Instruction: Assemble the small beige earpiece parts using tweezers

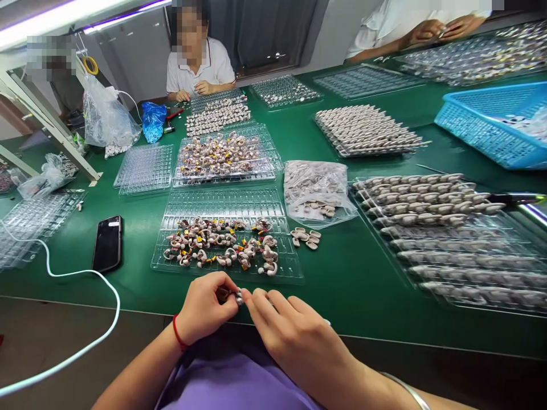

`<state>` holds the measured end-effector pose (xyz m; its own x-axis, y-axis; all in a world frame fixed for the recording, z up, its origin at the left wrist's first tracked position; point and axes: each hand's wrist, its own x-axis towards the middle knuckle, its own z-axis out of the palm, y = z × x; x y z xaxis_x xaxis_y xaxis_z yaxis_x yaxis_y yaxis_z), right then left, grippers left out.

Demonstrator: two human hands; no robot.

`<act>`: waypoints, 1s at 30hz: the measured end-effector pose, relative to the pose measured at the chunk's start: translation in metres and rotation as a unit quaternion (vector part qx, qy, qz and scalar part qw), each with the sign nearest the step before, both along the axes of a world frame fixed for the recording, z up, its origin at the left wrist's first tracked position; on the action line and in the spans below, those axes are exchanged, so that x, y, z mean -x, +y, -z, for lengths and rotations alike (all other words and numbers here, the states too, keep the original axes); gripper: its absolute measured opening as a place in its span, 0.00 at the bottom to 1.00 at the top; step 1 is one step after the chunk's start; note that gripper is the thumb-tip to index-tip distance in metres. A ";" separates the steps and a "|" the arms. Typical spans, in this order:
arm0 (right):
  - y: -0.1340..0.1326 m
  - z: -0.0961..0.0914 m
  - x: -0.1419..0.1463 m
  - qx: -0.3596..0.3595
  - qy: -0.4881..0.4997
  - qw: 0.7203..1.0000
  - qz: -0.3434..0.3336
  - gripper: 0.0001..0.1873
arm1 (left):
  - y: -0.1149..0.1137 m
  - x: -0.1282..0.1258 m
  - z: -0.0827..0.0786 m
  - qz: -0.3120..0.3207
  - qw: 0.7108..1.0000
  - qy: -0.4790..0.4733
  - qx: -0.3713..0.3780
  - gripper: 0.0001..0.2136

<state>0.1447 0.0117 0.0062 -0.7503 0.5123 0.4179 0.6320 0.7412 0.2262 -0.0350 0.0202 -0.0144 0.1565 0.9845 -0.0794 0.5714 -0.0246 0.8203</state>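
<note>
— Both hands meet at the near edge of the desk [350,273]. What is between them?

— One small part [238,296]. It sits just off the desk's edge, above the lap and just short of the clear tray [222,202] of similar pieces. The left hand [205,307] has a narrow grip, fingers curled in and pinching the part's darker end. The right hand [290,333] also has a narrow grip, fingertips closed on the shiny end.

— Which way does it point?

— As far as I can tell, its long axis runs across the view, from hand to hand. The shiny tip faces the right hand. It is too small to say more.

— How would you do this well?

— I'd judge that the left hand should hold steady while the right does the fine work. Keep the pinch light and close to the fingertips so the part doesn't twist. Staying low and near the tray means a slip would land on the desk rather than the lap.
</note>
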 end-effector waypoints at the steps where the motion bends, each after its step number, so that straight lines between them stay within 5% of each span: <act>1: 0.000 0.000 0.001 0.002 0.001 1.000 0.000 0.14 | 0.000 0.000 0.000 0.000 1.000 0.001 -0.002 0.04; 25: -0.004 0.002 0.008 -0.009 -0.022 1.000 0.003 0.15 | -0.001 -0.002 0.001 -0.014 1.000 -0.004 -0.011 0.05; 30: 0.007 -0.004 -0.008 0.059 0.048 0.997 -0.011 0.17 | 0.002 0.000 0.002 -0.019 0.996 -0.081 0.019 0.05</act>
